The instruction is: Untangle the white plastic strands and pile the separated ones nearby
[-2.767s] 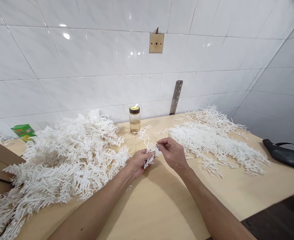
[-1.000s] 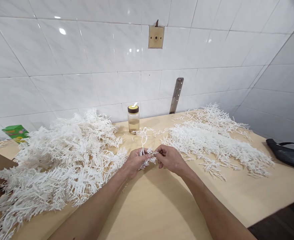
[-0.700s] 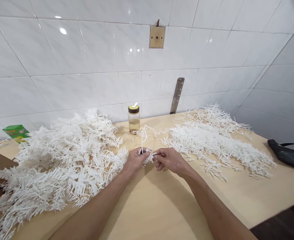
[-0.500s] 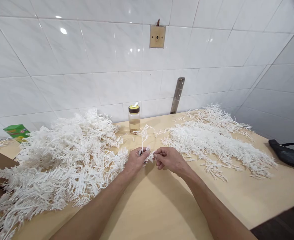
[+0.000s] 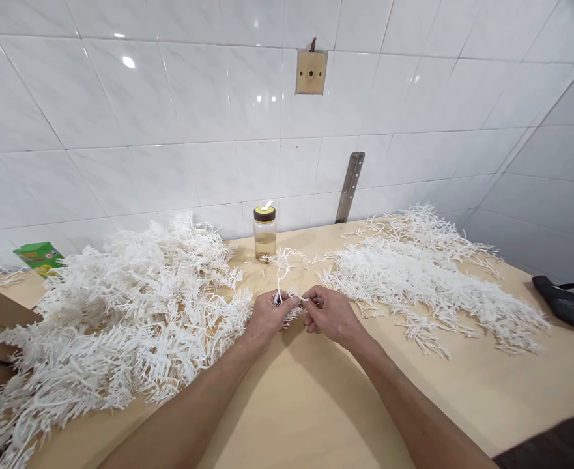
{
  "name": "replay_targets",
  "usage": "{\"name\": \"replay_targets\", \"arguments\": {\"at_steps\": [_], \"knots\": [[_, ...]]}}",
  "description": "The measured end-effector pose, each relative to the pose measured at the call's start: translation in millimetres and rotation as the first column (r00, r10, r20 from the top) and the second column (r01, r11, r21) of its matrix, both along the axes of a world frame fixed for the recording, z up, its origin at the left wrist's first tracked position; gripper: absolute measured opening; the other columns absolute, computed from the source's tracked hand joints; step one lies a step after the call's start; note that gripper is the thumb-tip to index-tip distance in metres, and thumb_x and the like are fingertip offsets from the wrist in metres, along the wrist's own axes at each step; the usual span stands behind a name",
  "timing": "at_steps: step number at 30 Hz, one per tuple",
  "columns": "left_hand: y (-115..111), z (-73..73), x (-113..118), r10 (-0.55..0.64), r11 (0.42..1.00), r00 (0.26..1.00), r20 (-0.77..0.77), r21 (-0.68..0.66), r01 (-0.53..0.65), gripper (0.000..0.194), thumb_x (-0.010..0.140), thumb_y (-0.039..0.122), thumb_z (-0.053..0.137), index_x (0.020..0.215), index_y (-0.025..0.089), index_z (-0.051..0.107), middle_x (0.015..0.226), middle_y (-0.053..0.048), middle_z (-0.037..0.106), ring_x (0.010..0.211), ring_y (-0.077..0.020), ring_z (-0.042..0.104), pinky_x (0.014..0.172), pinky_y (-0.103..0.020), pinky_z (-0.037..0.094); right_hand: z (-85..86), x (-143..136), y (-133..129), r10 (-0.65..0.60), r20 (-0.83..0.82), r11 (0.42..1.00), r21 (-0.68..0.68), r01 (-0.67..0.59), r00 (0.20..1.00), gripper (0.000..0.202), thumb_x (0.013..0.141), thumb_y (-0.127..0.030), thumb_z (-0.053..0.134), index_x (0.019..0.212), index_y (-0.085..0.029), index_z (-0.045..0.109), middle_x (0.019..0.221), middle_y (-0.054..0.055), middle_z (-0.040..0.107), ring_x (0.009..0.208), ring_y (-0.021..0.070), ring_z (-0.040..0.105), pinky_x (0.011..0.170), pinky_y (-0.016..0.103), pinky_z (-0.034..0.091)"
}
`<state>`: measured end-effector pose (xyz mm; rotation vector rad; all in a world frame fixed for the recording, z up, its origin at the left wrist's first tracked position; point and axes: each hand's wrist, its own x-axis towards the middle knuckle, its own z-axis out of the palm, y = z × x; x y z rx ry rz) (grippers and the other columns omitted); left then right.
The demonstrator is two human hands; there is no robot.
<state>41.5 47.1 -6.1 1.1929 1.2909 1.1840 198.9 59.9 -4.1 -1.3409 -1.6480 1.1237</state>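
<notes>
My left hand is closed on a piece of white branching strands above the middle of the table. A longer white strand rises from that hand and curls toward the bottle. Close beside it on the right, my right hand pinches the tips of thin strands, thumb against finger. A big heap of white strands lies to the left of my hands. Another white pile spreads over the table on the right.
A clear bottle with a dark and yellow lid stands behind my hands. A metal strip leans on the tiled wall. A green box sits far left, a black pouch far right on the table.
The whole view has shifted slightly, so things appear a little farther right. My fingertips have moved a little at the strands, and both hands stay close together.
</notes>
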Motion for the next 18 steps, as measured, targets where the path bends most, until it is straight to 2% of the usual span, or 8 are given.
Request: {"name": "replay_targets", "arguments": {"at_steps": [5,10,15,18], "knots": [[1,-4.5,-1,0.038,0.998,0.999,-0.034,0.052,-0.036,0.037,0.073,0.05,0.069,0.065,0.017,0.055,0.054,0.005,0.046,0.051,-0.0092,0.039,0.051,-0.023,0.031,2.8,-2,-3,0.072,0.082,0.997,0.023,-0.074,0.994,0.006,0.079,-0.025,0.057,0.076,-0.02,0.06,0.058,0.0,0.065,0.048,0.0161,0.065,0.044,0.024,0.052],[3,-10.0,-1,0.047,0.995,0.996,-0.076,0.096,-0.039,0.036,0.074,0.049,0.067,0.064,0.017,0.056,0.057,0.004,0.048,0.055,-0.01,0.04,0.054,-0.023,0.031,7.6,-3,-4,0.06,0.135,0.998,0.025,-0.064,0.989,0.006,0.078,-0.023,0.056,0.074,-0.019,0.059,0.057,-0.002,0.062,0.045,0.0146,0.063,0.042,0.021,0.049],[0,-6.8,0,0.028,0.997,0.999,0.035,0.072,-0.03,0.031,0.074,0.046,0.068,0.067,0.016,0.061,0.06,0.002,0.055,0.058,-0.0112,0.047,0.058,-0.023,0.036,2.8,-8,1,-0.007,0.125,0.997,-0.073,0.016,0.992,0.005,0.079,-0.023,0.056,0.076,-0.019,0.057,0.053,-0.002,0.06,0.042,0.015,0.062,0.041,0.021,0.047],[-3,-1.8,0,-0.001,0.993,0.997,0.079,0.116,-0.008,0.035,0.074,0.048,0.07,0.067,0.016,0.06,0.059,0.002,0.054,0.056,-0.0096,0.047,0.056,-0.021,0.036,-3.9,-9,8,-0.155,0.225,0.988,0.055,0.146,0.962,0.007,0.078,-0.018,0.057,0.072,-0.019,0.053,0.053,-0.002,0.06,0.038,0.0126,0.058,0.039,0.02,0.043]]}}
